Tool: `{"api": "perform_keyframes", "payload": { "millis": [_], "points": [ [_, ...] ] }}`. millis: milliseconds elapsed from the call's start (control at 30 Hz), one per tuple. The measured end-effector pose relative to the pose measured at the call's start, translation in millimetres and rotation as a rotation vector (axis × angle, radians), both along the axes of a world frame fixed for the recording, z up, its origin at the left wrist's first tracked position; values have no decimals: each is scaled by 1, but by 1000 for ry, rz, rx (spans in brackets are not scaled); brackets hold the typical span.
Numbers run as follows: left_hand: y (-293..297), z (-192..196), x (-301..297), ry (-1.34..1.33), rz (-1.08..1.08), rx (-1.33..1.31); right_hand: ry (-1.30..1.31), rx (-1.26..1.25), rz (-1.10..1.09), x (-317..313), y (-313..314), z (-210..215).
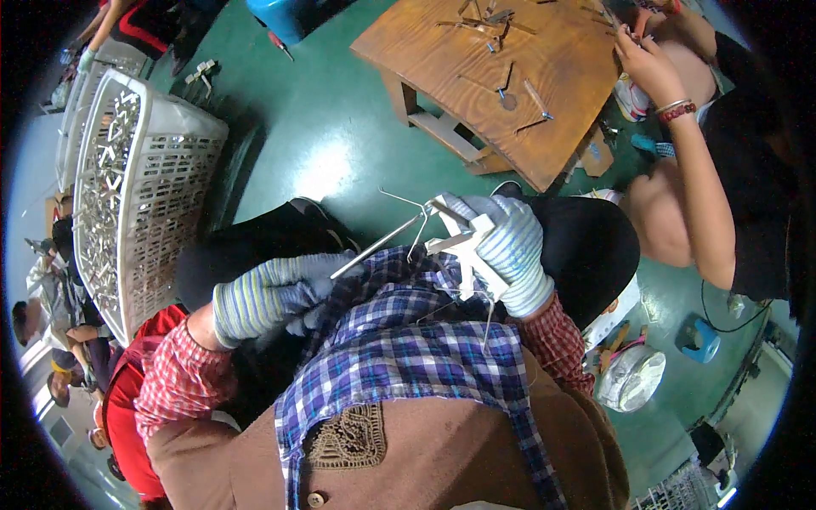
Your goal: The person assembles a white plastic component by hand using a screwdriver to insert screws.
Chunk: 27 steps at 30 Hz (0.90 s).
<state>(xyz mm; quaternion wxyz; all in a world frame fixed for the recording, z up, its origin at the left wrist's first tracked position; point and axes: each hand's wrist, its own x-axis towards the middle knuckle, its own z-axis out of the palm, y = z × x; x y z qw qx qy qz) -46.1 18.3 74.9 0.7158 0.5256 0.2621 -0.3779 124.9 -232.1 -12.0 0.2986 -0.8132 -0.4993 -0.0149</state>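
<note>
My right hand, in a striped knit glove, grips a bundle of pale wooden clip pieces with thin metal wires sticking out. My left hand, gloved the same way, holds a slim metal rod whose tip reaches up to a bent wire spring at the bundle. Both hands work just above my lap, over a blue plaid shirt and dark trousers.
A white slotted plastic crate full of pale pieces stands at left on the green floor. A low wooden table with metal bits lies ahead. Another person sits at right, hands at the table's corner. More people sit at far left.
</note>
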Motion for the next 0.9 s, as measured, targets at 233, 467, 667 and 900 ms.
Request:
{"api": "perform_keyframes", "payload": {
  "millis": [233, 467, 667, 900],
  "points": [
    [10, -5, 7, 40, -37, 96, 125, -110, -119, -8, -1, -32],
    [4, -13, 12, -388, -327, 632, 35, -453, -55, -17, -1, -26],
    [10, -3, 21, 20, -97, 263, 94, -333, -16, -13, -3, -21],
    [19, -2, 23, 74, -7, -26, 340, -290, -141, -14, 0, -24]
  ]
}}
